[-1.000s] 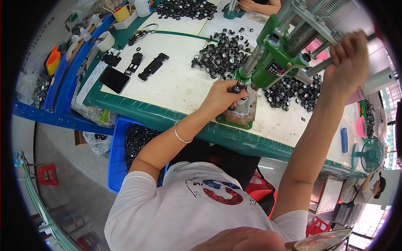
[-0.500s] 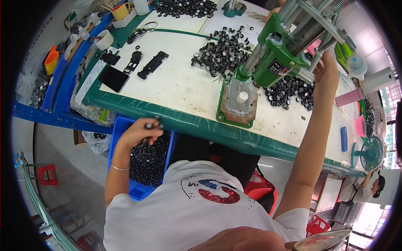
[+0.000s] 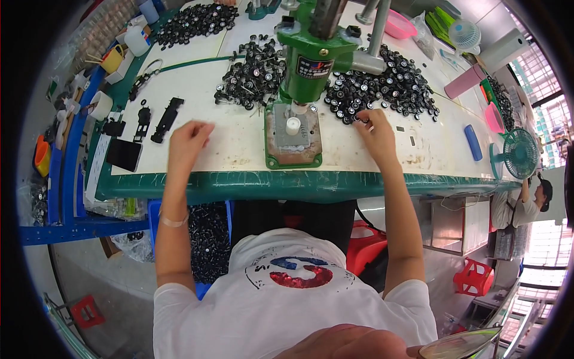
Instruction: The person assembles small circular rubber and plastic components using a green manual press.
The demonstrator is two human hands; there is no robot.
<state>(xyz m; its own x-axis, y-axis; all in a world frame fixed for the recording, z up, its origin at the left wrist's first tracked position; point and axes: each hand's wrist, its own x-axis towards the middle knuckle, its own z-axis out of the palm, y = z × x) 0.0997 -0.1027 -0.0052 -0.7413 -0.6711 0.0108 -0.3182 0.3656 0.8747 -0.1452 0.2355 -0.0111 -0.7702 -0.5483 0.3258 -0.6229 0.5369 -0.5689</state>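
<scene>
My right hand [image 3: 378,136] is at the near edge of a pile of small black wheels with silver hubs [image 3: 388,84], its thumb and fingers pinched on a small black wheel [image 3: 361,119]. Over the table left of the press, my left hand [image 3: 191,140] is closed with fingers bent together; whatever it may hold is hidden. Between both hands stands a green hand press [image 3: 308,69]. A white round stub [image 3: 293,125] rises from its base plate [image 3: 293,152]. Behind my left hand, left of the press, lie wheels on thin axles [image 3: 251,75] in a heap.
Black toy-car chassis parts [image 3: 167,119] and a dark phone [image 3: 124,155] lie at left. Under the table edge stands a blue bin [image 3: 153,224] full of small dark parts. Another wheel heap [image 3: 197,24] is farther back. A blue object [image 3: 472,142] and green fan [image 3: 519,154] are at right.
My left hand has moved from above the blue bin up over the table. My right hand has left the press's lever area and come down to the wheel pile. The view has shifted.
</scene>
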